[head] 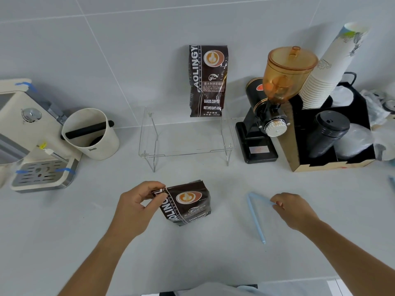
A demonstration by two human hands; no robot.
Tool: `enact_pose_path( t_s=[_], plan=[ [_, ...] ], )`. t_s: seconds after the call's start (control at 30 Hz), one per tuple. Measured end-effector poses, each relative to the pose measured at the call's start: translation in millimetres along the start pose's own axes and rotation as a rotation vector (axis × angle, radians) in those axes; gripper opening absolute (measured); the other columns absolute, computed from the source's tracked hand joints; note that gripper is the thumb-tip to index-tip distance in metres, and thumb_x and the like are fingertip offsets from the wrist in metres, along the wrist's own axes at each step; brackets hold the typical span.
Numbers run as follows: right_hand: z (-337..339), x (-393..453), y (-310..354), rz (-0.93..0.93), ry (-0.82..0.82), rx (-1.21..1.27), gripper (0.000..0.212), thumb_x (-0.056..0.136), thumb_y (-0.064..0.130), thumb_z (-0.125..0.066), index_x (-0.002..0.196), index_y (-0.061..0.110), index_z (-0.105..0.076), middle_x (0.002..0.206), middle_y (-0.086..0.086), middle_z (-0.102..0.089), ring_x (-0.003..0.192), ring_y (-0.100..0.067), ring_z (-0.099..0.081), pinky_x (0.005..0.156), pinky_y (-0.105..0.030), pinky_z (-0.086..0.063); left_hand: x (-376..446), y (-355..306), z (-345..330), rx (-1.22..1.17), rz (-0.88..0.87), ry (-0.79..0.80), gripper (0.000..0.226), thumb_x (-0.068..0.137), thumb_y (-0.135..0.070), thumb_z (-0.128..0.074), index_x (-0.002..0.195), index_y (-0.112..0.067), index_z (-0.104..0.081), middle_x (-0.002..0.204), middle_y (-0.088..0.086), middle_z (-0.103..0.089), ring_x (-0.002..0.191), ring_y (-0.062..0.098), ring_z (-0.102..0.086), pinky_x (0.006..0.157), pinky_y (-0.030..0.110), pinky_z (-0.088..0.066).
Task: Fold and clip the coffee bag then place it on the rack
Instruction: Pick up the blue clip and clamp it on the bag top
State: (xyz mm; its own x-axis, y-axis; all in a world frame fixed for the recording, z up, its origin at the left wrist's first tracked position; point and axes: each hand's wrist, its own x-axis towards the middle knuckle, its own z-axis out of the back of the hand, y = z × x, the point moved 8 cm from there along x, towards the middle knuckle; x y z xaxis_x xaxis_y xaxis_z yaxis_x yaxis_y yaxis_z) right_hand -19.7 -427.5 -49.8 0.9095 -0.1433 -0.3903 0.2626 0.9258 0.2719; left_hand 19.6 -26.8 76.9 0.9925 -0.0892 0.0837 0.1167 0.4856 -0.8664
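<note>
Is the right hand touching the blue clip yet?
Touching. The head view shows the right hand's fingertips pinching one arm of the open blue clip lying on the counter.

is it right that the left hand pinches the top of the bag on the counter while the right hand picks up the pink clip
Not quite. The head view shows the clip is light blue, not pink. The rest holds: the left hand pinches the top of the bag on the counter, while the right hand takes hold of the clip.
</note>
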Motion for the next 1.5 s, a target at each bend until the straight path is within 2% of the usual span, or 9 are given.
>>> enact_pose_path(
  t_s=[0.2,0.4,0.5,0.67,0.77,1.0,1.17,1.27,1.5],
  plan=[
    [39,-8,46,0.192,-0.154,0.130,0.012,0.091,0.017,-0.058,0.092,0.020,-0.069,0.080,0.001,-0.064,0.071,-0.019,-0.060,0.066,-0.036,-0.053,-3,7,-3,-0.191,0.081,-0.021,0.037,0.084,0.005,-0.065,0.081,-0.032,-0.065,0.090,-0.004,-0.074,0.075,0.007,-0.068,0.069,0.011,-0.052],
    [88,-27,103,0.389,-0.326,0.245,0.012,0.087,0.011,-0.066,0.095,0.016,-0.072,0.078,0.000,-0.066,0.070,-0.020,-0.061,0.066,-0.039,-0.055,-6,12,-1,-0.290,0.096,-0.037,0.024,0.085,0.009,-0.061,0.089,-0.014,-0.069,0.090,-0.007,-0.076,0.080,0.007,-0.070,0.072,0.011,-0.053],
    [110,-36,134,0.492,-0.369,0.289,0.013,0.085,0.009,-0.068,0.096,0.015,-0.073,0.078,-0.001,-0.067,0.071,-0.020,-0.063,0.066,-0.039,-0.056,-6,14,-3,-0.300,0.084,-0.030,0.034,0.085,0.010,-0.061,0.089,-0.022,-0.072,0.092,-0.006,-0.076,0.083,0.010,-0.070,0.075,0.013,-0.054],
    [137,-49,187,0.645,-0.367,0.260,0.015,0.085,0.008,-0.068,0.096,0.016,-0.073,0.078,0.002,-0.066,0.078,-0.015,-0.057,0.066,-0.021,-0.049,-7,16,-2,-0.363,0.125,-0.045,0.037,0.083,0.011,-0.063,0.091,-0.025,-0.069,0.079,-0.005,-0.075,0.075,0.009,-0.069,0.071,0.017,-0.054],
    [144,-55,215,0.730,-0.334,0.224,0.018,0.085,0.009,-0.068,0.101,0.016,-0.073,0.082,0.003,-0.067,0.074,-0.013,-0.058,0.067,-0.013,-0.047,-4,13,-3,-0.480,0.162,-0.026,0.036,0.082,0.014,-0.063,0.099,-0.019,-0.059,0.074,0.004,-0.075,0.072,0.013,-0.068,0.072,0.023,-0.053],
    [133,-49,274,0.860,-0.175,0.029,0.021,0.090,0.018,-0.062,0.109,0.018,-0.072,0.092,-0.001,-0.068,0.079,-0.013,-0.057,0.075,-0.028,-0.049,-1,10,-5,-0.457,0.168,0.015,0.048,0.081,0.007,-0.068,0.109,-0.029,-0.051,0.081,0.013,-0.078,0.086,0.022,-0.072,0.089,0.041,-0.053],
    [118,-37,298,0.859,-0.022,-0.109,0.023,0.092,0.023,-0.059,0.112,0.021,-0.070,0.093,0.003,-0.065,0.080,-0.008,-0.050,0.073,-0.017,-0.038,-3,7,-1,-0.352,0.100,-0.009,0.058,0.079,0.005,-0.071,0.107,-0.042,-0.054,0.076,0.006,-0.078,0.085,0.015,-0.072,0.087,0.026,-0.052],
    [109,-34,304,0.833,0.048,-0.133,0.021,0.091,0.023,-0.061,0.109,0.022,-0.071,0.094,0.003,-0.068,0.081,-0.010,-0.055,0.076,-0.025,-0.047,-2,10,2,-0.323,0.050,-0.038,0.065,0.076,0.011,-0.070,0.097,-0.051,-0.064,0.075,-0.005,-0.077,0.077,0.008,-0.070,0.078,0.013,-0.051],
    [101,-29,296,0.737,0.156,-0.101,0.023,0.093,0.025,-0.057,0.111,0.028,-0.070,0.106,0.005,-0.074,0.089,-0.011,-0.064,0.082,-0.035,-0.056,-3,15,4,-0.318,-0.009,-0.129,0.051,0.076,0.014,-0.069,0.093,-0.033,-0.073,0.087,-0.028,-0.075,0.084,-0.002,-0.070,0.079,0.010,-0.052]
  ],
)
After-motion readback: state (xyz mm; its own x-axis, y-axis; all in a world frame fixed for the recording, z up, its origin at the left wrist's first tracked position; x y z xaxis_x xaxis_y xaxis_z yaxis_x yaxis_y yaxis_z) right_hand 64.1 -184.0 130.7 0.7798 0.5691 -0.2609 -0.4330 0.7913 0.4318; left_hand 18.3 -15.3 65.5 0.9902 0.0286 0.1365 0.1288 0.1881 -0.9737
